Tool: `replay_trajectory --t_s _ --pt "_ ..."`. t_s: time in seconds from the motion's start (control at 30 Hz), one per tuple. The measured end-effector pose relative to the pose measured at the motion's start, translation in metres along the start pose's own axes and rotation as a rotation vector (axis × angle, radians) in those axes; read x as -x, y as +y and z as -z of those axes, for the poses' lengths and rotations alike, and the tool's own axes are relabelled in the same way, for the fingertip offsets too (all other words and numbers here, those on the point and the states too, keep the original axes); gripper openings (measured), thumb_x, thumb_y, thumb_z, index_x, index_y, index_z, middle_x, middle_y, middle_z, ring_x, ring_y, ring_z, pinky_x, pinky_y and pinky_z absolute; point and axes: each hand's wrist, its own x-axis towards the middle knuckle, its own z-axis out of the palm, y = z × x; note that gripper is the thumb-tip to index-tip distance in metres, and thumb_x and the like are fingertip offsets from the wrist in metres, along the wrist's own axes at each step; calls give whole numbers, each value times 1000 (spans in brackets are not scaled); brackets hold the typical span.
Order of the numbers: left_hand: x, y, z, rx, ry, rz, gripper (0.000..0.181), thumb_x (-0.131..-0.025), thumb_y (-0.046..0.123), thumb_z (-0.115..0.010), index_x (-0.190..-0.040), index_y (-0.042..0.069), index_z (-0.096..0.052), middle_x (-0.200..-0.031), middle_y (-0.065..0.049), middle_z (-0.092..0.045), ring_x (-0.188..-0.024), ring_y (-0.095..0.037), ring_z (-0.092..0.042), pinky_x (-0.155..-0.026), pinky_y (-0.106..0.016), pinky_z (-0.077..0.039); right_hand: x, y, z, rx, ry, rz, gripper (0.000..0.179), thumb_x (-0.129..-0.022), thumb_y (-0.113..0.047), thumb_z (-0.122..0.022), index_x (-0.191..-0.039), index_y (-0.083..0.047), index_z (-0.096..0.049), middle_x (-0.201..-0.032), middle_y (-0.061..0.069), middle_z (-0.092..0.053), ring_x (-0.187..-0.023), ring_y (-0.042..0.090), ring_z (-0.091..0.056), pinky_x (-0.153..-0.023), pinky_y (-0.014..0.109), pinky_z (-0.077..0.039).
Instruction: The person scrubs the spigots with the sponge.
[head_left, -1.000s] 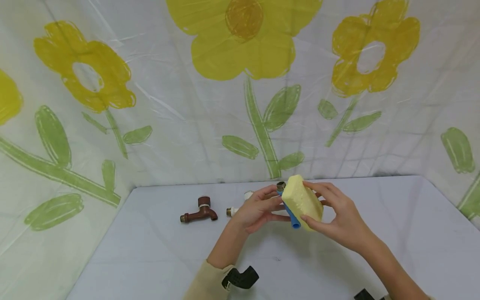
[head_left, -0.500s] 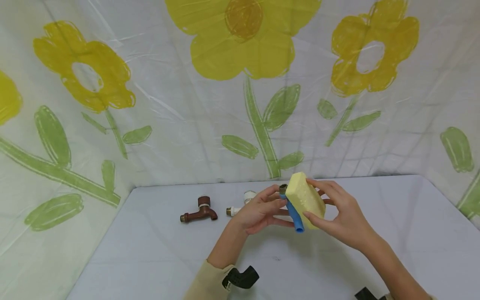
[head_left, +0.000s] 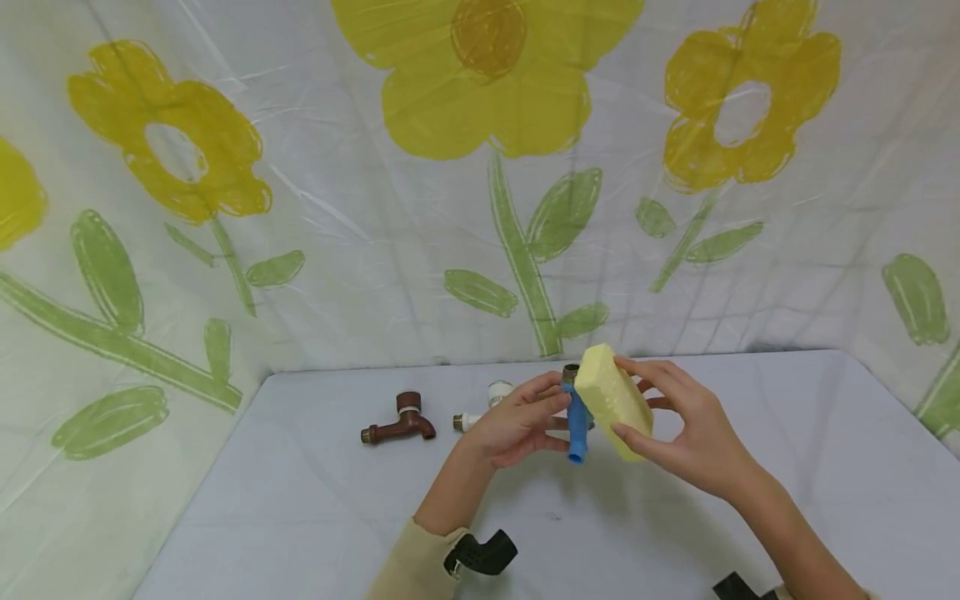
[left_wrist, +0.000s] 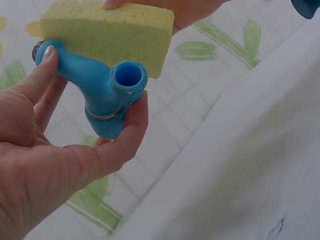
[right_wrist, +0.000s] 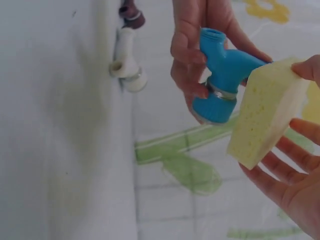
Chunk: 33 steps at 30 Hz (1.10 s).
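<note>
Above the table, my left hand (head_left: 517, 421) holds a blue faucet (left_wrist: 92, 82) between thumb and fingers. Its brass threaded end (head_left: 570, 373) points up in the head view, and its open spout (left_wrist: 128, 75) faces the left wrist camera. A pale yellow sponge block (right_wrist: 267, 107) is pinched in my right hand (head_left: 693, 437), thumb on one side and fingers on the other. The sponge lies right against the faucet beside its threaded end, overlapping it in the head and left wrist views.
On the white table (head_left: 300, 500), a brown faucet (head_left: 397, 427) lies at the back left. A white faucet (right_wrist: 128, 62) lies beside it, partly hidden behind my left hand in the head view. Behind the table hangs a flower-printed sheet (head_left: 360, 275).
The blue faucet has turned in my left hand, its lower end swinging first right, then back left until it hangs nearly upright. The sponge has shifted slightly right with my right hand.
</note>
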Motion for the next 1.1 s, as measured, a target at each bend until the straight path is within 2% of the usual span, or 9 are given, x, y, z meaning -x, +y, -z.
replay_trajectory --t_s 0.13,0.23,0.33,0.4,0.63,0.73,0.83,1.0,1.1 --pt "0 1 1 -30 16 9 19 -106 43 -62 -119 29 -62 -100 7 -66 -110 -23 -70 -84 -35 -62 -1 0 0 22 14 1 80 -74 1 -92 -147 -11 -62 -125 6 -68 -99 5 -58 -78 26 -64" --pt "1 3 1 -46 44 18 11 -113 29 -53 -118 30 -63 -93 7 -63 -107 -22 -71 -84 -34 -62 -1 0 1 23 8 -1 80 -74 1 -92 -147 -11 -61 -126 5 -67 -100 4 -58 -78 27 -64" --pt "1 5 1 -56 72 24 27 -114 13 -45 -116 30 -65 -89 7 -64 -101 -19 -72 -84 -33 -61 -2 0 2 20 6 2 80 -74 1 -92 -148 -11 -62 -126 5 -68 -100 5 -58 -77 27 -64" --pt "1 6 1 -65 93 24 28 -112 9 -46 -116 28 -65 -93 6 -65 -97 -17 -72 -84 -33 -61 -2 1 3 28 4 -7 79 -74 0 -92 -147 -11 -62 -126 6 -68 -99 5 -58 -76 27 -63" --pt "2 14 -3 -189 197 27 24 -109 4 -55 -131 -2 -60 -103 -1 -62 -94 -17 -67 -94 -46 -62 -1 2 5 37 -33 -45 73 -79 -4 -91 -147 -12 -63 -126 3 -68 -97 5 -55 -76 25 -62" --pt "3 17 -4 -248 230 27 29 -107 5 -59 -134 -7 -58 -102 -1 -62 -90 -15 -66 -95 -46 -62 -2 3 5 48 -25 -40 71 -79 -3 -90 -145 -11 -64 -125 4 -68 -96 5 -55 -75 24 -61" --pt "3 19 -5 -335 237 -12 27 -105 3 -63 -130 -8 -62 -98 -7 -64 -82 -13 -63 -87 -39 -62 -1 4 6 65 -15 -42 70 -79 -4 -90 -144 -11 -65 -124 4 -68 -94 5 -54 -73 24 -59" --pt "2 20 -9 -493 221 -136 21 -101 0 -67 -120 -10 -69 -104 -25 -66 -77 -8 -63 -74 -24 -56 -1 4 6 69 -20 -54 69 -80 -6 -90 -144 -12 -65 -126 4 -67 -94 6 -53 -72 25 -58" --pt "1 20 -10 -538 241 -138 21 -101 3 -69 -119 -7 -71 -110 -24 -66 -80 -8 -63 -74 -22 -53 0 5 6 58 -14 -60 68 -80 -6 -90 -143 -12 -66 -126 5 -67 -94 8 -53 -72 25 -58"
